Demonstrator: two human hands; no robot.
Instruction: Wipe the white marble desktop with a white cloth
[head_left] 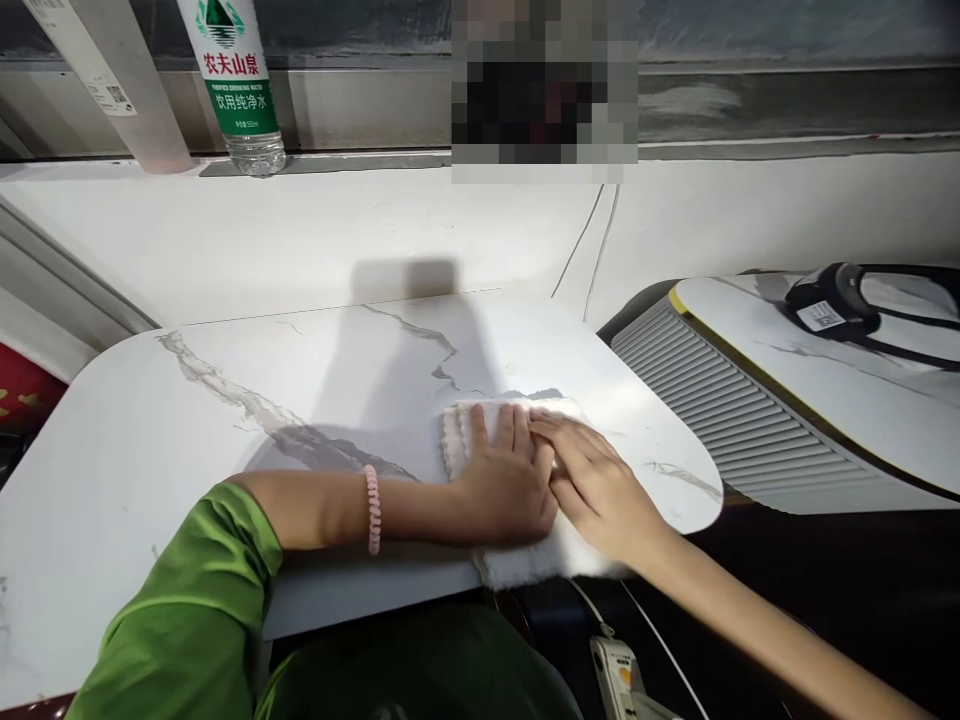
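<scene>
A white, fluffy cloth (pixel 517 570) with a scalloped edge lies in layers on the white marble-patterned table (pixel 225 440), reaching its front edge. My left hand (pixel 506 490) rests flat on the cloth, fingers stretched toward the far side. From the right, my right hand (pixel 600 485) also lies on it, its straightened fingers meeting the left hand near the cloth's middle. Part of the cloth is hidden beneath both hands. A pink coil band (pixel 373 510) circles my left wrist, below a green sleeve (pixel 180 600).
A water bottle (pixel 244 110) and a frosted bottle (pixel 150 110) stand on the ledge behind. At right, a ribbed-sided table (pixel 847 400) holds a black strapped device (pixel 836 300). Below the front edge are a power strip (pixel 619 670) and cords. A blurred patch covers the ledge's middle.
</scene>
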